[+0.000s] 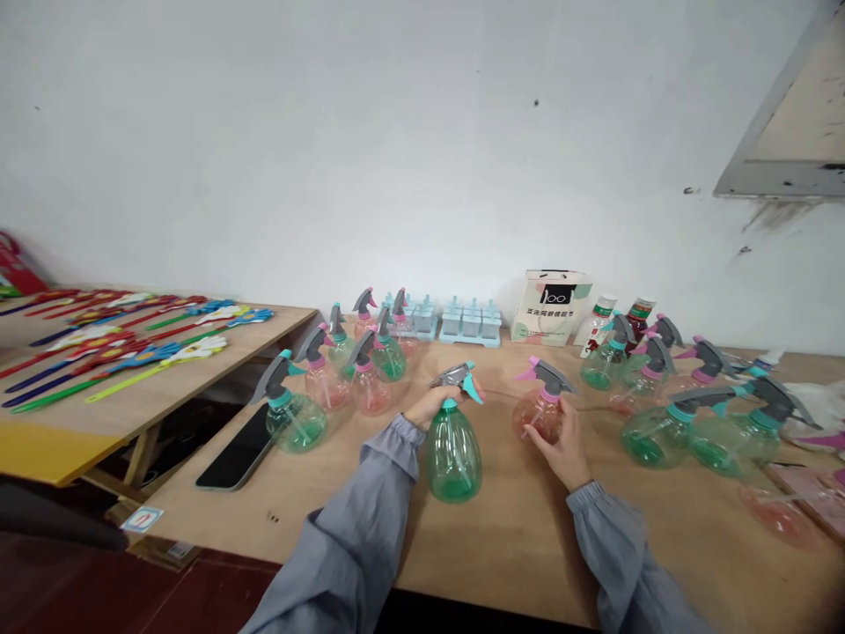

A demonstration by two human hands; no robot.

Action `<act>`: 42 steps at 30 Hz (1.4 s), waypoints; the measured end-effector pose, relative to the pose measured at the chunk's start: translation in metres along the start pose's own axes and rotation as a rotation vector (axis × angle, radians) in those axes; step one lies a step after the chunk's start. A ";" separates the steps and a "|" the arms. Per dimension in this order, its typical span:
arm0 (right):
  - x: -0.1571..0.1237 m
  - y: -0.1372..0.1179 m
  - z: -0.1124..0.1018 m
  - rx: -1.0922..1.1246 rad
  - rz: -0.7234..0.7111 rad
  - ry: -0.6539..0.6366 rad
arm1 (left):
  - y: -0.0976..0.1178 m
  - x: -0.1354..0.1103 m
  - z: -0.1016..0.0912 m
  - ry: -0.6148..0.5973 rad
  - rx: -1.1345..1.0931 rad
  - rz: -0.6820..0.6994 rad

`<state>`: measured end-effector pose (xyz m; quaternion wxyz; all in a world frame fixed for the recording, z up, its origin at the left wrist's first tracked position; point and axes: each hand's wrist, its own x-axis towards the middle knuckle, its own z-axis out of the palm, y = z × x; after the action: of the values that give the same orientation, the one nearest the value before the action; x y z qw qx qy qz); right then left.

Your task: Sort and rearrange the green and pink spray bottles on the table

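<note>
My left hand (432, 403) is closed round the grey and teal trigger head of a green spray bottle (452, 453), which stands upright on the wooden table (515, 537) in front of me. My right hand (562, 447) curls round the side of a pink spray bottle (542, 407) with a grey and pink trigger head, just right of the green one. Both sleeves are grey.
Several spray bottles stand in a group at the left (343, 374) and another at the right (687, 405). A black phone (238, 451) lies by the left edge. Light blue moulds (462, 321), a printed box (551, 306) and two capped bottles stand by the wall. Coloured hand clappers (125, 339) cover a side table.
</note>
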<state>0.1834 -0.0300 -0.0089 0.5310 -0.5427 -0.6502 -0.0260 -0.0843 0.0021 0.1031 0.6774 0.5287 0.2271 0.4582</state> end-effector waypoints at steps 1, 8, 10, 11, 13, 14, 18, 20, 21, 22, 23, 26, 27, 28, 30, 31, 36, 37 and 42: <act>0.000 0.000 0.000 -0.001 0.000 -0.003 | -0.001 0.000 0.000 0.007 0.005 -0.013; 0.000 -0.002 -0.001 0.001 -0.001 -0.006 | 0.004 -0.005 0.004 0.000 0.015 0.006; 0.000 -0.003 -0.001 0.007 0.003 -0.006 | 0.006 -0.007 0.005 -0.030 0.019 0.014; 0.000 -0.003 -0.002 0.010 0.006 -0.004 | 0.006 -0.008 0.005 -0.045 0.026 0.013; 0.000 -0.003 -0.001 0.018 0.011 -0.003 | 0.006 -0.008 0.004 -0.054 0.040 0.014; 0.000 -0.003 -0.001 0.021 0.014 -0.004 | 0.005 -0.008 0.003 -0.043 0.050 0.018; 0.000 -0.001 -0.001 0.017 0.012 -0.015 | 0.002 -0.007 -0.001 0.029 0.195 0.064; 0.000 0.000 -0.001 0.017 0.008 -0.015 | 0.004 -0.010 -0.001 0.041 0.267 0.084; 0.000 0.000 -0.001 0.018 0.009 -0.014 | 0.006 -0.013 -0.001 0.039 0.293 0.089; 0.000 0.000 -0.001 0.021 0.013 -0.013 | 0.009 -0.016 -0.001 0.032 0.314 0.090; 0.000 0.000 -0.001 0.025 0.017 -0.012 | 0.013 -0.021 -0.001 0.024 0.335 0.090; 0.000 0.000 -0.001 0.030 0.018 -0.011 | 0.026 -0.039 -0.007 0.043 0.439 0.123; 0.001 0.000 -0.001 0.030 0.014 -0.009 | 0.030 -0.047 -0.011 0.087 0.498 0.148; 0.001 0.000 -0.001 0.029 0.008 -0.008 | 0.033 -0.055 -0.018 0.158 0.574 0.172; 0.001 -0.001 -0.001 0.025 -0.001 -0.004 | 0.038 -0.071 -0.035 0.371 0.737 0.216; 0.002 -0.001 -0.001 0.021 -0.005 0.000 | 0.039 -0.079 -0.045 0.500 0.799 0.234; 0.002 0.000 -0.001 0.021 -0.026 0.007 | 0.040 -0.111 -0.091 1.008 0.861 0.396; 0.002 0.000 -0.001 0.021 -0.027 0.005 | 0.040 -0.114 -0.097 1.071 0.857 0.419; 0.001 0.001 0.000 0.028 -0.012 0.000 | 0.040 -0.116 -0.111 1.214 0.849 0.507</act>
<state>0.1844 -0.0286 -0.0087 0.5385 -0.5313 -0.6537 -0.0203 -0.2426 -0.0407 0.0817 0.0491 0.4354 0.5859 0.6817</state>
